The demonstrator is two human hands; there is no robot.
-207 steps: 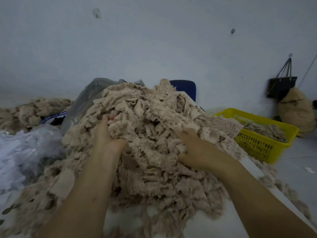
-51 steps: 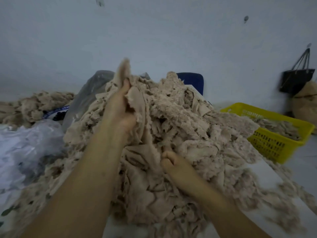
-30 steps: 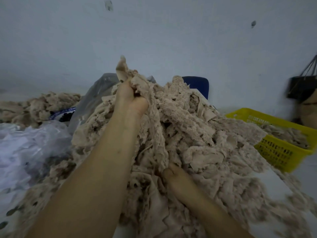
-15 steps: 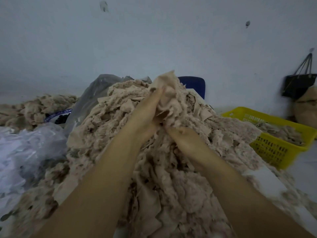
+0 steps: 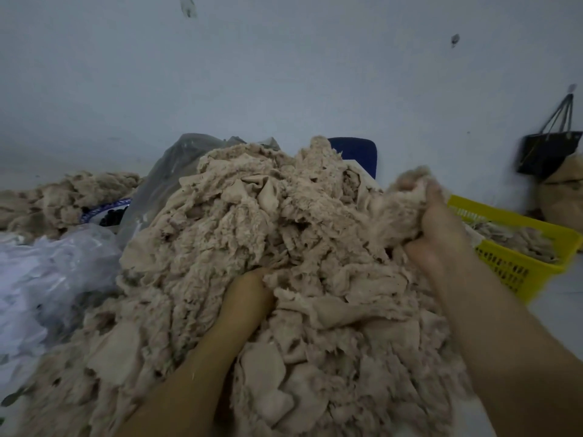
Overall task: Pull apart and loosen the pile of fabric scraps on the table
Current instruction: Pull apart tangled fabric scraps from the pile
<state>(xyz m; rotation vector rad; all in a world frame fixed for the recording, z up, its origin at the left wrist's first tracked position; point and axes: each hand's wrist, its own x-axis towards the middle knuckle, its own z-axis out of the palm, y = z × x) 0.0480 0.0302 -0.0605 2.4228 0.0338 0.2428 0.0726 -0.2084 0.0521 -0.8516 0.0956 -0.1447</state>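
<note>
- Your right grip (image 5: 438, 225) has swung away from the crest of the pile of fabric scraps (image 5: 268, 241), where both hands met half a second ago. It is now out at the pile's right flank, fingers curled tight round a clump of scraps (image 5: 400, 212) held up level with the top.
- Your left grip (image 5: 249, 291) has let go of the tuft it held up at the crest. It is now sunk into the front middle of the pile.
- As I read it, you have one hand anchoring and the other drawing off, so a handful is coming loose on the right. The bulk looks dense and matted, so most of the loosening is ahead of you.
- The pile sits heaped dead centre in front of you, and it covers the counter so fully that I cannot make out any bare surface.
- Your left fingers are buried in the scraps, so I cannot tell whether they are spread or clenched on cloth.
- The clump is smeared by motion, and whether it has parted from the mass or trails strands into it is unclear.
- Your right hand and forearm cut off part of the yellow basket (image 5: 517, 269).
</note>
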